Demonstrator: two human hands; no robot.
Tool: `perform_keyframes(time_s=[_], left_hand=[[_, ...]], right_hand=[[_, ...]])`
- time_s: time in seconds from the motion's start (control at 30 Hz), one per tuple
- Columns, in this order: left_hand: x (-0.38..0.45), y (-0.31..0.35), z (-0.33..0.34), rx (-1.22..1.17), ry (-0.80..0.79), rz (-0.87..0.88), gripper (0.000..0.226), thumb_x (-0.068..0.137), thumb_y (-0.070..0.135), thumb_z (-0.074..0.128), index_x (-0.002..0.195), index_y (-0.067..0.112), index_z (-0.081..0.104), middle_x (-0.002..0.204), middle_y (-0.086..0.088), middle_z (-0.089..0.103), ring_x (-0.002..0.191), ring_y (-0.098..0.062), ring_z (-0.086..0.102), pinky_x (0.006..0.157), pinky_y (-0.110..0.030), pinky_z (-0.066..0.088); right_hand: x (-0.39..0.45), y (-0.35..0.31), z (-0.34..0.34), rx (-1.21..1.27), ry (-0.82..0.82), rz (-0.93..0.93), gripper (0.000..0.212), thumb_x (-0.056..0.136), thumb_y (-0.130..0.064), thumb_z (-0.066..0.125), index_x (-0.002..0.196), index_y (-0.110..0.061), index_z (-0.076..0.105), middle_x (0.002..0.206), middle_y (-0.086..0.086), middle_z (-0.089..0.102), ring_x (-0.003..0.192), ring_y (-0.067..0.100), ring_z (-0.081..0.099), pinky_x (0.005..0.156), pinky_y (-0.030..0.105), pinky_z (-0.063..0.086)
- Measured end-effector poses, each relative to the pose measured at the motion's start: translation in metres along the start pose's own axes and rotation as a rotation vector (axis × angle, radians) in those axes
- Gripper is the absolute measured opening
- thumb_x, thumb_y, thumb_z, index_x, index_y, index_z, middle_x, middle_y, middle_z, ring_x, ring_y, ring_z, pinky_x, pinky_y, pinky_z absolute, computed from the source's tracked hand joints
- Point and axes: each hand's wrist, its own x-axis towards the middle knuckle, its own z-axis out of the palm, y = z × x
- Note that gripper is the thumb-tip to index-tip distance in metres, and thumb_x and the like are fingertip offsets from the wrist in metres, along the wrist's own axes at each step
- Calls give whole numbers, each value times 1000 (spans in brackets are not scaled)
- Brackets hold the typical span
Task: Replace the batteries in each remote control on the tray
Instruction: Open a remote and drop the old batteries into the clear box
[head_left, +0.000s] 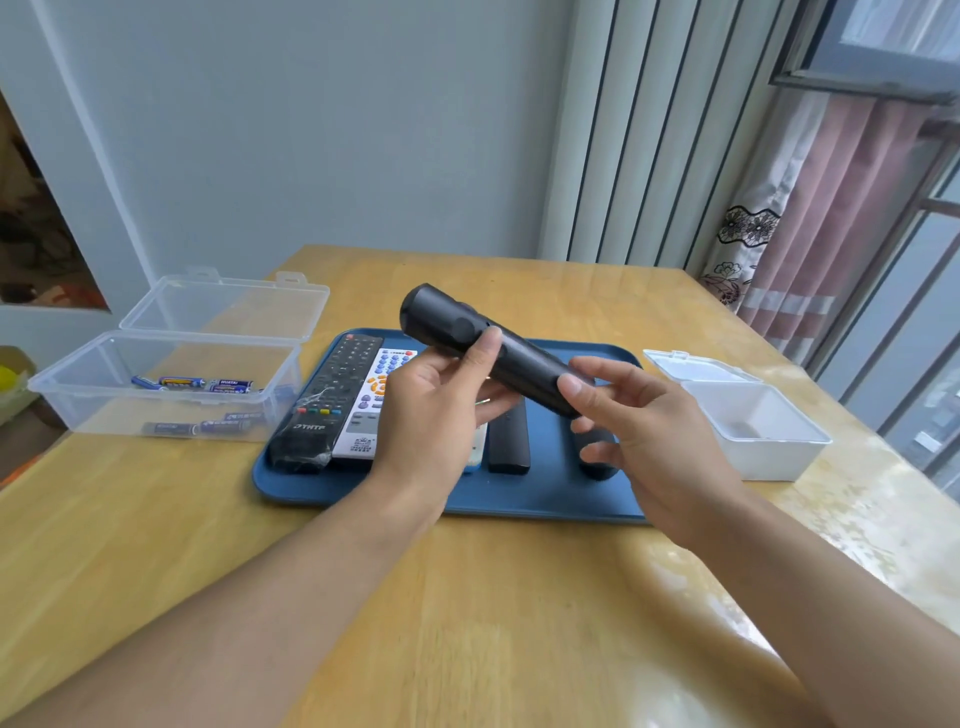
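We hold a black remote (470, 343) in the air above the blue tray (545, 499), tilted so its far end points up and to the left. Our left hand (441, 405) has a closed grip on its middle, thumb on top. Our right hand (644, 415) is loosely spread at the near end, fingertips touching or just beside it; we cannot tell which.

To do this step well, we judge it best to steady the body with the left hand and slide the back cover off with the right thumb, working over the tray.

Other remotes lie on the tray. A clear box (156, 395) of batteries (208, 384) sits on the left, a white box (769, 436) on the right. The wooden table (467, 623) stands near a pale wall and a curtained window.
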Motion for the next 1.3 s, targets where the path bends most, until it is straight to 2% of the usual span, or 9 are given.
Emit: perform_keyframes(time_s=[0.17, 0.27, 0.4, 0.53, 0.7, 0.87, 0.93, 1.17, 1.3], left_hand=[[13, 11, -9, -130, 196, -27, 19, 101, 26, 59, 96, 10, 67, 81, -1, 75, 84, -18, 74, 69, -28, 60], [22, 19, -19, -157, 312, -77, 28, 100, 38, 60, 98, 10, 67, 69, -4, 68, 71, -24, 69, 63, -34, 61], [21, 21, -19, -230, 257, -211, 40, 101, 44, 55, 112, 8, 69, 62, -6, 51, 71, -25, 64, 58, -32, 60], [16, 20, -13, -315, 117, -310, 45, 106, 40, 44, 123, 5, 65, 68, -9, 51, 53, -19, 61, 60, -37, 62], [11, 19, -7, -322, 21, -331, 45, 105, 38, 49, 130, 3, 62, 68, -8, 52, 63, -21, 60, 78, -44, 63], [1, 14, 0, -260, -69, -433, 49, 98, 49, 55, 121, 7, 62, 82, -8, 61, 82, -27, 66, 68, -36, 63], [-3, 12, 3, -245, -138, -477, 53, 99, 53, 51, 125, 8, 63, 97, -11, 65, 96, -30, 66, 66, -33, 60], [-9, 11, 5, -263, -232, -501, 60, 103, 55, 38, 88, 19, 82, 100, -7, 74, 77, -22, 74, 58, -26, 55], [-7, 7, 4, -248, -211, -494, 55, 103, 56, 38, 103, 16, 76, 106, -6, 74, 85, -25, 74, 68, -28, 54]], right_hand=[[-2, -11, -7, -141, -188, -21, 31, 69, -35, 83, 95, -20, 75, 76, 5, 64, 67, 18, 58, 49, 26, 43], [-10, -20, -11, -422, -464, -21, 24, 71, -32, 87, 87, -22, 72, 68, 5, 62, 63, 17, 58, 47, 28, 41], [-21, -24, -5, -756, -572, -50, 26, 73, -41, 87, 88, -28, 70, 67, 1, 62, 60, 12, 51, 62, 31, 38], [-28, -29, -2, -930, -662, 91, 31, 74, -52, 82, 92, -30, 68, 71, -7, 72, 55, 6, 51, 59, 24, 38], [-29, -29, -4, -1025, -588, 4, 41, 64, -66, 81, 86, -33, 69, 55, -7, 50, 49, 9, 41, 53, 28, 31], [-24, -12, 6, -722, -162, -577, 12, 80, -46, 77, 87, -37, 75, 63, -12, 51, 54, 14, 44, 53, 25, 37], [-24, -5, 13, -730, -84, -725, 21, 83, -46, 73, 101, -36, 76, 81, -17, 56, 60, 15, 53, 56, 29, 45], [-23, 6, 17, -887, -60, -817, 28, 85, -42, 74, 112, -34, 75, 106, -16, 60, 69, -18, 48, 58, 19, 43], [-22, 6, 17, -869, -78, -797, 27, 84, -41, 75, 110, -32, 77, 102, -20, 56, 70, -15, 50, 60, 18, 42]])
